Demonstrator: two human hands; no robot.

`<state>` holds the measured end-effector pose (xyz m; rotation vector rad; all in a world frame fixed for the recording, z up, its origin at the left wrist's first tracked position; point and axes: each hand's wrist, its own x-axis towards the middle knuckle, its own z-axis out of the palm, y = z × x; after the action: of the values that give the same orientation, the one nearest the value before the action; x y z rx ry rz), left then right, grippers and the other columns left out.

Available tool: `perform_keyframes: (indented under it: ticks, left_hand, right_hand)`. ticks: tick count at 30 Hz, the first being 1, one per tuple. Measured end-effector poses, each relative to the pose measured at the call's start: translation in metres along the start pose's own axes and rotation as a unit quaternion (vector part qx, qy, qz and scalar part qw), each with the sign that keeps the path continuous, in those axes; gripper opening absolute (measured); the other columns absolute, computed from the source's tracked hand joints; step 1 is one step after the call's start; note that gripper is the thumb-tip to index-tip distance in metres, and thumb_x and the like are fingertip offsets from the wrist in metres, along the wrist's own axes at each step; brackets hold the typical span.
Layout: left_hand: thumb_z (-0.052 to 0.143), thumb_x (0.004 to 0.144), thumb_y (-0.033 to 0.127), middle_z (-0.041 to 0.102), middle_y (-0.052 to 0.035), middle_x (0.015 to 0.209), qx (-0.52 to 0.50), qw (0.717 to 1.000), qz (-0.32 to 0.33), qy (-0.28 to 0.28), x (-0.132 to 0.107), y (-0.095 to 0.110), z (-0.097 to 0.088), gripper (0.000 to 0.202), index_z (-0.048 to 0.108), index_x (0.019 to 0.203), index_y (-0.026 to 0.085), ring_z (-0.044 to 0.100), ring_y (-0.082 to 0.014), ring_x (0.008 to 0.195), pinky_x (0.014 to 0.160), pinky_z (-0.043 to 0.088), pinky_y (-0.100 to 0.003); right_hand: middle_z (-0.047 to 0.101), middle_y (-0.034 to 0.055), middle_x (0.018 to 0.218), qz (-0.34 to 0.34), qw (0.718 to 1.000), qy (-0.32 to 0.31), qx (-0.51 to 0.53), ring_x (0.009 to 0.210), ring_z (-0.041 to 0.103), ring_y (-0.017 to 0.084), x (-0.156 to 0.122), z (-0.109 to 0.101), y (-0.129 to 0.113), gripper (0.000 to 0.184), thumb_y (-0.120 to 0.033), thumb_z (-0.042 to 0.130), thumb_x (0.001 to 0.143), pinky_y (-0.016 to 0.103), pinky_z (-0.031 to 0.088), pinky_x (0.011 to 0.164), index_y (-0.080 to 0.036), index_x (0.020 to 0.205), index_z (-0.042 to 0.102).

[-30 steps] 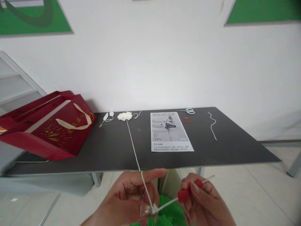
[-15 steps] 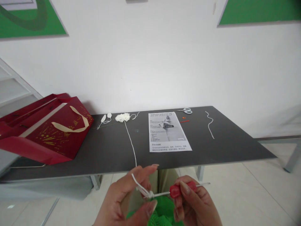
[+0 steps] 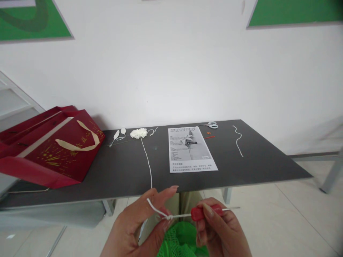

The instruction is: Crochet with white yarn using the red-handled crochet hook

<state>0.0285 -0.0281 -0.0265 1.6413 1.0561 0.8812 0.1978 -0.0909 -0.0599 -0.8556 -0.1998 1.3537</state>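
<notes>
My right hand [image 3: 218, 225] is closed round the red handle of a crochet hook [image 3: 197, 213], whose thin metal shaft points left. At the shaft's tip sits a small knotted loop of white yarn [image 3: 169, 217]. My left hand [image 3: 144, 221] pinches this yarn between thumb and fingers, its index finger stretched out. A short yarn tail sticks up from the knot. The working strand [image 3: 147, 157] runs from my left hand up to a loose white yarn ball [image 3: 138, 133] on the black table [image 3: 254, 157].
A printed sheet [image 3: 189, 153] lies mid-table. Scissors [image 3: 211, 125], a small orange ring [image 3: 208, 133] and a red stick [image 3: 210, 137] are beside it. Another yarn piece [image 3: 238, 141] lies right. Two white crocheted pieces [image 3: 116, 135] and a red gift bag [image 3: 66, 150] are left. Green mesh [image 3: 179, 239] hangs below my hands.
My left thumb has closed in on the knot, and the yarn loop looks smaller and tighter on the hook. Both hands have shifted slightly left, and the view has turned a little.
</notes>
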Motion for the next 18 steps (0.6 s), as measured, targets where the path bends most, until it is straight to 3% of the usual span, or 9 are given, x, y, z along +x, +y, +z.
perform_keyframes:
  ticks: [2,4,7,9,11,15,18]
  left_hand:
    - [0.073,0.079,0.027,0.080,-0.0080,0.106,-0.022,0.999,-0.019,-0.023,0.001,-0.003,0.002,0.007,0.077,0.073,0.028,0.067,-0.0308,0.109,0.111,0.033,-0.048]
    - [0.074,0.077,0.023,0.078,-0.0093,0.115,-0.074,0.995,-0.053,-0.026,0.003,-0.004,0.005,0.012,0.073,0.065,0.025,0.063,-0.0314,0.118,0.110,0.035,-0.046]
    - [0.078,0.074,0.022,0.078,-0.0045,0.089,-0.127,0.988,-0.086,0.005,0.003,-0.006,0.015,0.006,0.079,0.078,0.026,0.069,-0.0245,0.099,0.101,0.045,-0.039]
    - [0.081,0.072,0.024,0.069,0.0017,0.070,-0.141,0.986,-0.084,0.029,0.001,-0.010,0.023,0.026,0.081,0.098,0.031,0.065,-0.0165,0.074,0.085,0.052,-0.029]
    - [0.082,0.072,0.027,0.063,0.0043,0.066,-0.170,0.981,-0.070,0.055,-0.001,-0.015,0.030,0.038,0.078,0.108,0.035,0.059,-0.0124,0.066,0.071,0.051,-0.022]
    - [0.084,0.071,0.026,0.061,0.0050,0.067,-0.210,0.971,-0.059,0.102,-0.004,-0.026,0.040,0.038,0.078,0.107,0.035,0.058,-0.0107,0.069,0.076,0.048,-0.019]
    - [0.087,0.067,0.025,0.062,0.0043,0.068,-0.221,0.962,-0.101,0.122,-0.002,-0.027,0.041,0.039,0.079,0.105,0.032,0.060,-0.0128,0.073,0.084,0.048,-0.024]
  right_hand:
    - [0.071,-0.0014,0.049,0.000,1.000,0.001,-0.001,0.036,0.062,0.008,0.001,-0.002,0.002,0.025,-0.034,0.090,0.066,0.014,0.050,0.038,-0.015,0.072,0.075]
    - [0.071,-0.0012,0.050,0.000,1.000,0.002,0.003,0.037,0.062,0.008,0.003,-0.004,0.004,0.025,-0.033,0.090,0.067,0.013,0.049,0.038,-0.015,0.074,0.075]
    - [0.071,-0.0008,0.051,-0.009,1.000,0.002,0.013,0.038,0.063,0.007,0.004,-0.004,0.007,0.024,-0.032,0.090,0.067,0.012,0.049,0.040,-0.015,0.075,0.075]
    - [0.072,-0.0006,0.051,-0.014,1.000,0.004,0.013,0.039,0.063,0.007,0.005,-0.003,0.008,0.024,-0.033,0.090,0.067,0.013,0.049,0.041,-0.015,0.074,0.075]
    - [0.073,0.0000,0.052,-0.022,1.000,0.006,0.004,0.039,0.064,0.008,0.006,-0.002,0.008,0.023,-0.033,0.090,0.067,0.012,0.050,0.042,-0.016,0.075,0.076]
    - [0.075,0.0008,0.056,-0.077,0.996,0.011,-0.037,0.043,0.066,0.010,0.004,-0.001,0.008,0.018,-0.033,0.088,0.069,0.014,0.052,0.045,-0.020,0.076,0.079]
    - [0.078,0.0019,0.063,-0.203,0.965,0.019,-0.166,0.052,0.070,0.015,-0.006,-0.005,0.016,0.009,-0.035,0.081,0.076,0.020,0.057,0.051,-0.028,0.081,0.081]
